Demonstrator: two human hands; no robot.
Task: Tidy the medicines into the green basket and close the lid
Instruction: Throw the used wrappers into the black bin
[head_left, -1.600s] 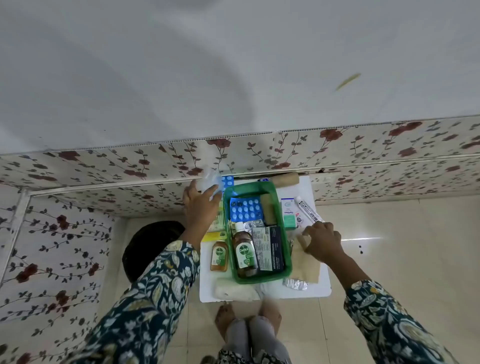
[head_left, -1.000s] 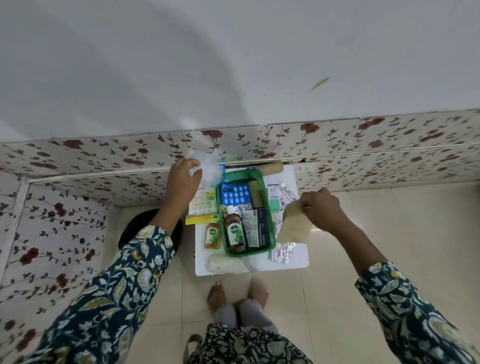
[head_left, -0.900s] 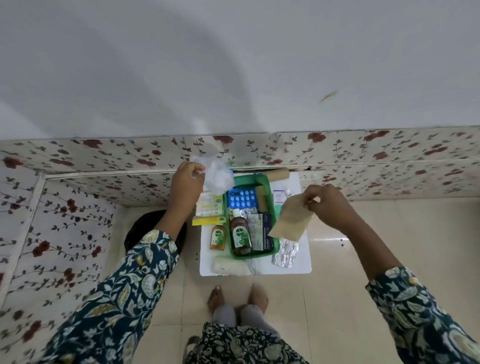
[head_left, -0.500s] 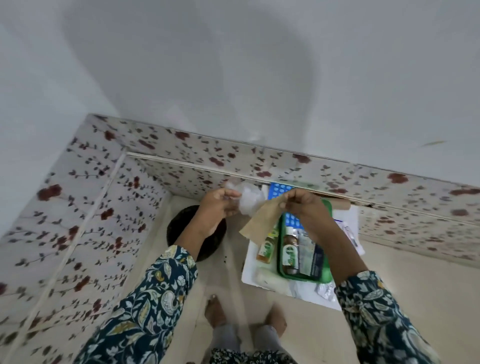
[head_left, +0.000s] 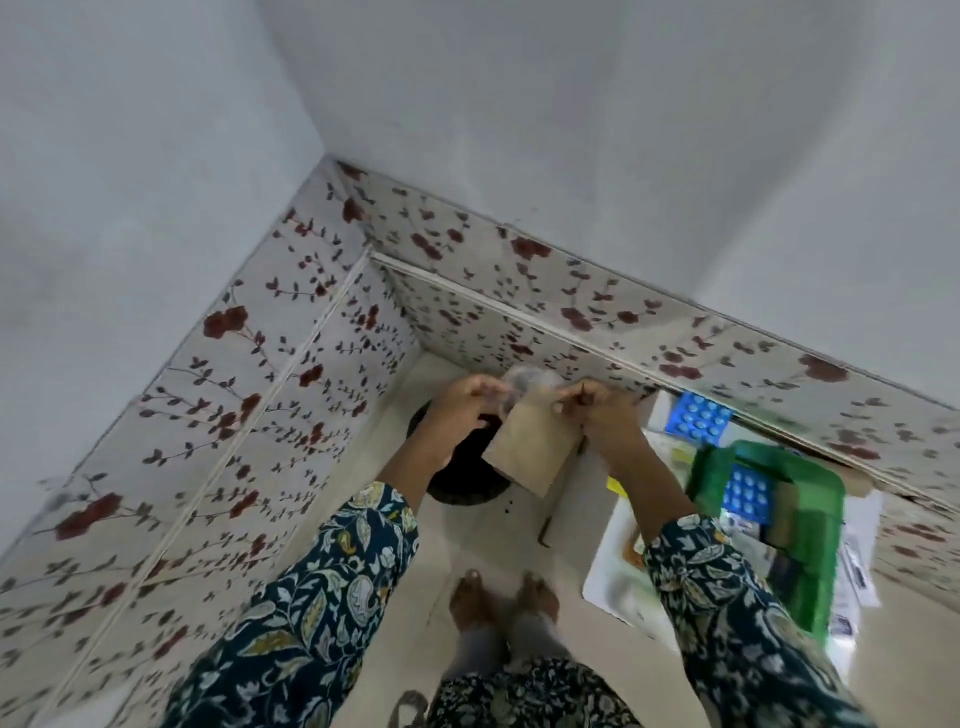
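My right hand (head_left: 602, 421) pinches the top edge of a brown paper bag (head_left: 532, 449), which hangs in the air left of the table. My left hand (head_left: 462, 410) holds a crumpled clear plastic wrapper (head_left: 524, 382) at the bag's mouth. The green basket (head_left: 810, 582) sits on the white table (head_left: 605, 582) at the right, with a blue blister pack (head_left: 748, 493) and boxes inside. Another blue blister pack (head_left: 698, 423) lies behind the basket. My right sleeve hides the bottles in the basket.
A black round bin (head_left: 467, 478) stands on the floor under my hands, near the corner of the flowered walls. White medicine packets (head_left: 857, 571) lie on the table right of the basket. My bare feet (head_left: 504, 603) are on the tiled floor.
My head has turned left toward the corner and the bin. Both hands have moved left and come together over the bin, the wrapper now at the mouth of the paper bag.
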